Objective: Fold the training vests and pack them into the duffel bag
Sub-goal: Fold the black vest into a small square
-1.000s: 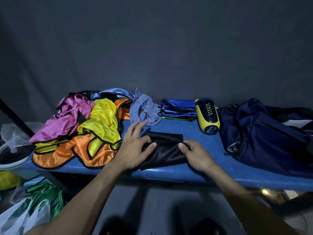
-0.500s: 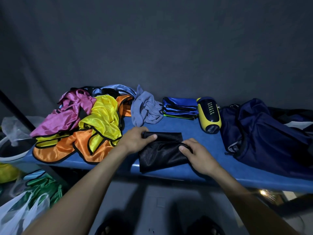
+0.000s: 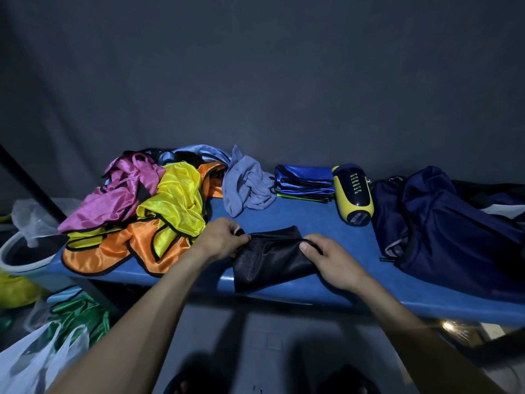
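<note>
Both hands, left hand [image 3: 223,240] and right hand [image 3: 331,261], now gripping black vest [image 3: 270,258], left corner raised.

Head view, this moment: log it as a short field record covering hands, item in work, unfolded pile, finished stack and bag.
left hand: pinches the black vest's left end
right hand: grips its right end
black vest: partly folded, on the blue table at its front edge
unfolded pile: pink, yellow, orange, light blue vests, table's left
folded stack: blue vests, at the back
duffel bag: navy, table's right
</note>
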Action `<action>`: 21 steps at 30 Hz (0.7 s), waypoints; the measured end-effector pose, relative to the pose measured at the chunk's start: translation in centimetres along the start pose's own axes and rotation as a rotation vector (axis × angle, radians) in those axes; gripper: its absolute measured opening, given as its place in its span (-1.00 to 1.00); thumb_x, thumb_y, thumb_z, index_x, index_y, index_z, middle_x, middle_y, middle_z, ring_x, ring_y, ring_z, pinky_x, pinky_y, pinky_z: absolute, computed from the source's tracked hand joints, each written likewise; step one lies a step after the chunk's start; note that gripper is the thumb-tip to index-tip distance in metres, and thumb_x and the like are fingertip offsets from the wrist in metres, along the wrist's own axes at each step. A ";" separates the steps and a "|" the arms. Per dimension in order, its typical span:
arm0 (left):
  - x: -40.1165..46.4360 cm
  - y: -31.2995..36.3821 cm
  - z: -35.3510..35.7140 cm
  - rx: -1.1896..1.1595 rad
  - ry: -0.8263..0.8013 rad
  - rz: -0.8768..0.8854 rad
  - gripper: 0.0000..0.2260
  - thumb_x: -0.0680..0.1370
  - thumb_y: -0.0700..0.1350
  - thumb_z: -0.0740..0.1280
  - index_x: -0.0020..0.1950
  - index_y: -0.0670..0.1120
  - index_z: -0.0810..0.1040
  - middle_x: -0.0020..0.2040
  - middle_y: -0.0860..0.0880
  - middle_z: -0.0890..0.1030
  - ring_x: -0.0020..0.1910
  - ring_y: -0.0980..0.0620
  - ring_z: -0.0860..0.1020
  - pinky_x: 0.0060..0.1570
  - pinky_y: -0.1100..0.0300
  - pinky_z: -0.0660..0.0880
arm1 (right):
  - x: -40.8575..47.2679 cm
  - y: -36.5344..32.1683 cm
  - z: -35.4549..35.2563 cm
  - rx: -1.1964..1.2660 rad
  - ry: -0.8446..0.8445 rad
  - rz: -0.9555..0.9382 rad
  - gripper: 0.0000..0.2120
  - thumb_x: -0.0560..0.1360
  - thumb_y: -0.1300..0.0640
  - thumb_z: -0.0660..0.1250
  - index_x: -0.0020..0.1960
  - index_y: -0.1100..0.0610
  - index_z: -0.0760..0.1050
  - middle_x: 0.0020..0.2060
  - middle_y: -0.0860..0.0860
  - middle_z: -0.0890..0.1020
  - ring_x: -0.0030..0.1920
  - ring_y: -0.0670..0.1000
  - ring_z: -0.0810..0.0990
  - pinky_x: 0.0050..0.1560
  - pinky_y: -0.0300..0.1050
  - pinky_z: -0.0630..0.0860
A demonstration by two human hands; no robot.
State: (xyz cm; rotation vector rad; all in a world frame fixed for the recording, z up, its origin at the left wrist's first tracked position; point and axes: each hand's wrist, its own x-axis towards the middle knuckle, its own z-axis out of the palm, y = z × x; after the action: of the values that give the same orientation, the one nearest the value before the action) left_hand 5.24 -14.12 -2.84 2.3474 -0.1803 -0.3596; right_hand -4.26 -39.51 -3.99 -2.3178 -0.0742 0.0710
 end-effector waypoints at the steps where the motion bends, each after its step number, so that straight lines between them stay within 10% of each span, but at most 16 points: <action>1: 0.0 -0.1 0.1 -0.001 0.013 0.009 -0.68 0.59 -0.05 0.45 -0.32 -0.10 0.47 -0.46 0.02 0.56 -0.52 0.13 0.54 -0.42 0.29 0.43 | 0.1 0.0 -0.1 0.013 -0.003 -0.004 -0.81 0.70 0.01 0.21 0.09 0.08 0.55 -0.01 0.03 0.61 0.04 -0.01 0.56 0.10 -0.07 0.45; 9: 0.4 -0.9 0.8 0.204 0.064 0.114 -0.74 0.58 0.03 0.45 -0.23 -0.03 0.51 -0.21 -0.05 0.64 -0.16 -0.05 0.61 -0.17 0.14 0.47 | 0.9 0.1 -0.5 0.088 -0.025 -0.042 -0.82 0.70 0.05 0.23 0.10 0.08 0.58 -0.03 0.01 0.67 0.03 0.01 0.62 0.13 -0.04 0.50; 21: -0.3 -2.4 0.1 0.169 0.189 0.450 -0.78 0.46 -0.21 0.54 -0.06 0.03 0.56 -0.09 0.06 0.47 -0.16 0.13 0.50 -0.08 0.18 0.47 | 3.9 -0.6 -1.2 -0.022 -0.111 -0.002 -0.68 0.70 0.03 0.21 -0.07 0.27 0.47 -0.25 0.02 0.46 -0.23 -0.04 0.40 -0.14 -0.05 0.34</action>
State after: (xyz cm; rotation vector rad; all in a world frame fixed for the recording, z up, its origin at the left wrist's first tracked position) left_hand 4.96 -12.41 -4.56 2.4007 -0.6533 0.1009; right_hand -0.34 -39.66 -2.88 -2.3345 -0.1338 0.1989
